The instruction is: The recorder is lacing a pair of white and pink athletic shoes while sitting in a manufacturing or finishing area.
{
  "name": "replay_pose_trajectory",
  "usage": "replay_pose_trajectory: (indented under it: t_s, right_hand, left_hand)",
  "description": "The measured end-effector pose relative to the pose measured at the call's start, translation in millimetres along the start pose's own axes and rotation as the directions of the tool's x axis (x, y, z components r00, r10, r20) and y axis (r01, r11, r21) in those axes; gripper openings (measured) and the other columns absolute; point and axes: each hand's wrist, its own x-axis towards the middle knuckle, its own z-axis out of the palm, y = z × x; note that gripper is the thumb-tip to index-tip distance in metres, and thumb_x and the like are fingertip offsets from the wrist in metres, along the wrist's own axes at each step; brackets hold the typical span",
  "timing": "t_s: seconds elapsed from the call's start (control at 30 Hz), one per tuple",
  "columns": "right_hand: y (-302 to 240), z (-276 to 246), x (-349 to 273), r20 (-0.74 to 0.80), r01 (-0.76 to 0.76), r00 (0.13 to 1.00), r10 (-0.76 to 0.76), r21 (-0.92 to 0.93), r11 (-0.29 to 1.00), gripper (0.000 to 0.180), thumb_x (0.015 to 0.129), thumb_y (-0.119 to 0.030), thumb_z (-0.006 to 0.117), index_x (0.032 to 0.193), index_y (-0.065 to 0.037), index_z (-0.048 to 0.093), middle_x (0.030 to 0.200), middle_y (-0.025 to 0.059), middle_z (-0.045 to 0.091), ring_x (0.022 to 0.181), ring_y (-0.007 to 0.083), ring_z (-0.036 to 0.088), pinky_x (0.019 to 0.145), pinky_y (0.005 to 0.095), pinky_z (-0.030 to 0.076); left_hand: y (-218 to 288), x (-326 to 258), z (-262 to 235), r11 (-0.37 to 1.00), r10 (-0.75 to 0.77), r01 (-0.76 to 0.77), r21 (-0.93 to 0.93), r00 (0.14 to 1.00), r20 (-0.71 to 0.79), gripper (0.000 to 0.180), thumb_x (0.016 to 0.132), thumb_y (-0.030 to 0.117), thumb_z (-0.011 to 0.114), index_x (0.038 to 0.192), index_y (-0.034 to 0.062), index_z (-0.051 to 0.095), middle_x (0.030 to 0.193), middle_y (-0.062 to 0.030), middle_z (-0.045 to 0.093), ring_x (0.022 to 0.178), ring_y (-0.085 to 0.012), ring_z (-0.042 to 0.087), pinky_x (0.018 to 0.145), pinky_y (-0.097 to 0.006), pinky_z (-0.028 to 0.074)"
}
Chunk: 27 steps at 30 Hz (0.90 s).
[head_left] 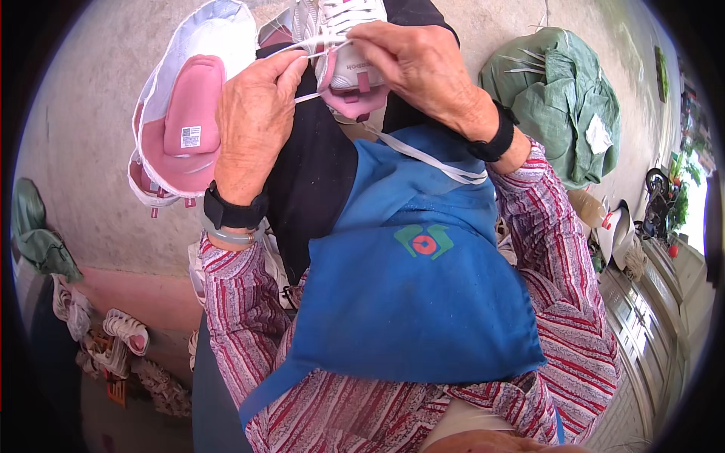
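A white sneaker (361, 68) with a pink lining and pink heel tab lies over my lap at the top centre. White shoelace (326, 39) stretches between my hands above its tongue. My left hand (260, 113), left of the sneaker, pinches the lace between thumb and forefinger. On the sneaker's right side, my right hand (427, 75) has its fingers bent and closed on the lace; its fingertips are partly hidden. A loose white lace end (430, 158) trails down across my blue apron (415, 302).
Left of my hand is a white and pink shoe upper (170, 45) with a labelled pink tongue. A green sack (547, 113) sits at the right, near a plastic bottle (590, 208). Several bundled shoe uppers (113, 343) lie at lower left.
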Motion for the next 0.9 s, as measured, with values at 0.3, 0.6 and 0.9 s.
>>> replay_pose_trajectory:
  t_s: [0.3, 0.6, 0.9]
  right_hand:
    - [15, -27, -29, 0.033, -0.077, 0.997, 0.074, 0.130, 0.989, 0.016, 0.083, -0.017, 0.058, 0.086, -0.004, 0.066, 0.077, 0.0145, 0.063, 0.073, 0.0319, 0.061, 0.065, 0.0384, 0.049]
    - [37, -8, -17, -0.072, -0.072, 0.995, 0.076, 0.054, 0.996, 0.015, 0.086, -0.016, 0.061, 0.092, -0.004, 0.067, 0.077, 0.0119, 0.059, 0.071, 0.0262, 0.058, 0.065, 0.0325, 0.046]
    - [38, -9, -2, 0.045, 0.064, 0.997, -0.070, 0.126, 0.990, 0.018, 0.082, -0.015, 0.054, 0.079, -0.001, 0.065, 0.075, 0.0156, 0.060, 0.074, 0.0301, 0.057, 0.065, 0.0374, 0.046]
  left_hand:
    - [4, 7, 2, 0.990, -0.103, 0.103, -0.093, 0.995, -0.001, 0.027, 0.088, 0.033, 0.060, 0.103, 0.0120, 0.069, 0.071, -0.0076, 0.066, 0.062, -0.0134, 0.058, 0.060, -0.028, 0.044]
    - [-1, 30, 6, 0.969, -0.165, 0.191, -0.154, 0.972, 0.167, 0.027, 0.087, 0.029, 0.055, 0.096, 0.0072, 0.068, 0.079, -0.0128, 0.067, 0.074, -0.0260, 0.064, 0.069, -0.035, 0.048]
    - [15, 28, -5, 0.875, -0.407, 0.444, -0.191, 0.890, 0.207, 0.023, 0.084, 0.024, 0.061, 0.094, 0.0042, 0.068, 0.074, -0.0125, 0.066, 0.066, -0.0253, 0.063, 0.062, -0.032, 0.047]
